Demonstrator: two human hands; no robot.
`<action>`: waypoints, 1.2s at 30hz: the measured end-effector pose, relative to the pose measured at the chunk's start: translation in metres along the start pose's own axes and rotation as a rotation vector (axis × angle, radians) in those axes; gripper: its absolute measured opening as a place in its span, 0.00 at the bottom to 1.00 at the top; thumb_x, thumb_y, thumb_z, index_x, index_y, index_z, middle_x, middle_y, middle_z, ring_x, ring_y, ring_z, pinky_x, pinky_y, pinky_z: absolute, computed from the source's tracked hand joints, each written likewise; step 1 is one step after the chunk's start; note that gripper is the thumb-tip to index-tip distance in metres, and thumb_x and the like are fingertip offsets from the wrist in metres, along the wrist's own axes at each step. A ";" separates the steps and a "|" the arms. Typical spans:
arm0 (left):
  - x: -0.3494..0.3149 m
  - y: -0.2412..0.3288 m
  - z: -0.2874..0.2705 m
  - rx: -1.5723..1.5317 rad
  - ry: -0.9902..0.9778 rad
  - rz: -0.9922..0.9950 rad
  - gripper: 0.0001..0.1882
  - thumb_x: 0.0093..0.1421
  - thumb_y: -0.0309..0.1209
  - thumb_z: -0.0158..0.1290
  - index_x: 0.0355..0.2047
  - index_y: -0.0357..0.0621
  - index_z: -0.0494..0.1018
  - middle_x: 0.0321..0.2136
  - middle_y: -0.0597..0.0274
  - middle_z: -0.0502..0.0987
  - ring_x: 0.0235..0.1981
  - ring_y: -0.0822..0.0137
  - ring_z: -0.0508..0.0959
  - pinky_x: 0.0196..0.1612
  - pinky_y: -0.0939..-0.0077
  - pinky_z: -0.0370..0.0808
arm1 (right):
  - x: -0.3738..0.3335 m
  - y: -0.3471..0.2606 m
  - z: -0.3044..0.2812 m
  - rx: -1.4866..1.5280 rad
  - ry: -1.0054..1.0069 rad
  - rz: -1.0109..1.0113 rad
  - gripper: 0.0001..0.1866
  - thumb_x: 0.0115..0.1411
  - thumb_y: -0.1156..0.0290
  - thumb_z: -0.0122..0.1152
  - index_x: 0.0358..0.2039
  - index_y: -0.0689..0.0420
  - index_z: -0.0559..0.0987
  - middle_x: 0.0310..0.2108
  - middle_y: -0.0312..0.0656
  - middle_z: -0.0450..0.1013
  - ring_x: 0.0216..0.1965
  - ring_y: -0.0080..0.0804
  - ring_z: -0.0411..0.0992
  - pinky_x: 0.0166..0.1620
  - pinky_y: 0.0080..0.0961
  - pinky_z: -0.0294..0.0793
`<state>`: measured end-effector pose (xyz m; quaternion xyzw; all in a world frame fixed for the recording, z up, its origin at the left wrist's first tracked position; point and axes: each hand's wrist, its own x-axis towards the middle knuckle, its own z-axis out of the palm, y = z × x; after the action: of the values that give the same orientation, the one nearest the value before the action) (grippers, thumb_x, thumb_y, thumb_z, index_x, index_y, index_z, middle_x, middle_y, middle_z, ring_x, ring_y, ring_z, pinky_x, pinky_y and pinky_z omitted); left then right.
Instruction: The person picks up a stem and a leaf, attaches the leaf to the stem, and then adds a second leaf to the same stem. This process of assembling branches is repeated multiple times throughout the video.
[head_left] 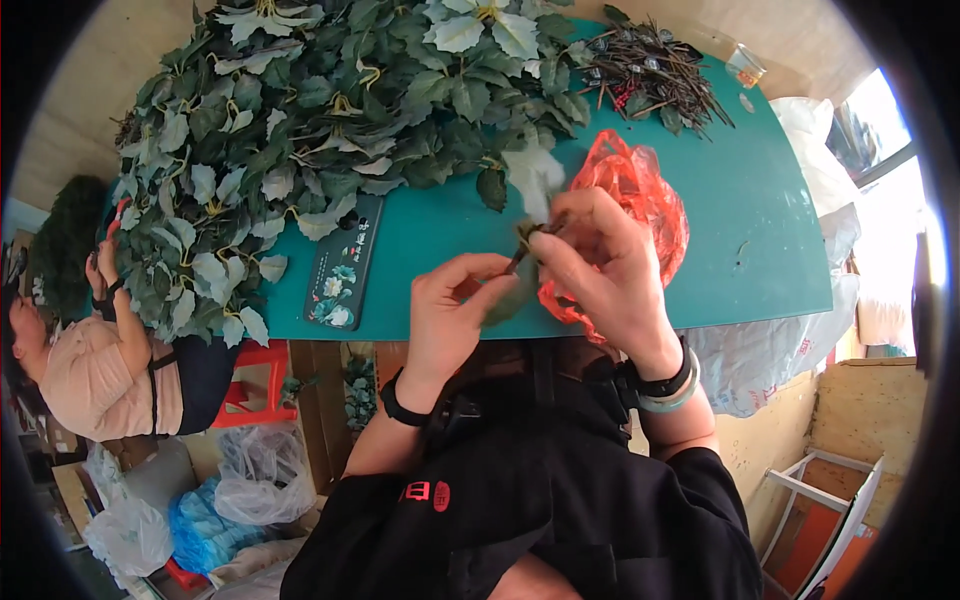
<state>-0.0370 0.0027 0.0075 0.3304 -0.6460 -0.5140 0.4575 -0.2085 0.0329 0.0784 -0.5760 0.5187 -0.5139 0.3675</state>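
Note:
Over the near edge of the green table, my hands meet at a small artificial leaf sprig (522, 238) with a thin brown stem. My left hand (450, 310) is closed, pinching the lower stem between thumb and fingertips. Just above it, my right hand (612, 265) pinches the sprig's top, its thumb and fingers bent together. A pale, blurred leaf (533, 178) sticks up beyond the fingertips; its join to the stem is hard to make out. Behind my right hand lies a crumpled red plastic bag (660, 195), its contents hidden.
A large heap of artificial green leaves (300, 130) covers the table's far left. Brown stems (655, 75) lie piled at the far right, near a clear cup (745, 65). A dark flower-printed case (345, 265) rests left of my hands. Another person (110, 370) works at the left.

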 end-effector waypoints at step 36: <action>-0.372 -0.134 -0.292 1.153 1.118 -0.868 0.22 0.62 0.31 0.50 0.53 0.30 0.65 0.48 0.45 0.73 0.48 0.56 0.73 0.51 0.67 0.69 | 0.150 0.206 -0.363 -1.280 0.410 0.313 0.12 0.52 0.68 0.56 0.32 0.64 0.76 0.38 0.57 0.74 0.40 0.55 0.73 0.43 0.43 0.74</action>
<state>0.3638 0.1968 -0.1997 0.9227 -0.3059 -0.0035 0.2345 -0.6165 -0.1133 -0.0134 -0.4892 0.8561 -0.1460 -0.0808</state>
